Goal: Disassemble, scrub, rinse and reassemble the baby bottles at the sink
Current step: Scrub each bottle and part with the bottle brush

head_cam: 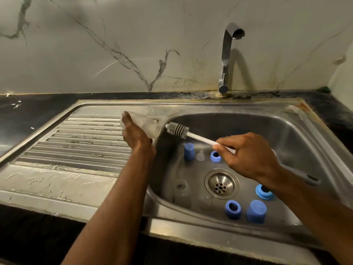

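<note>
the left hand (pixel 136 135) grips a clear plastic bottle (pixel 145 124) over the sink's (pixel 298 131) left rim, beside the ribbed steel drainboard (pixel 80 138). the right hand (pixel 250 155) pinches the white handle of a bottle brush (pixel 178 130), its grey bristles just outside the bottle mouth. in the smooth basin (open room only near the right wall) blue caps (pixel 256 211), blue rings (pixel 232 209) and clear nipples (pixel 200 155) lie scattered around the drain (pixel 221 184).

The left hand (pixel 136 134) grips a clear bottle (pixel 145 124) tilted over the sink (pixel 298 131) rim, mouth toward three o'clock. The right hand (pixel 248 155) pinches a white brush (pixel 178 130), bristles just outside that mouth. Blue caps and rings ring the drain (pixel 221 184) from eleven to five o'clock.
</note>
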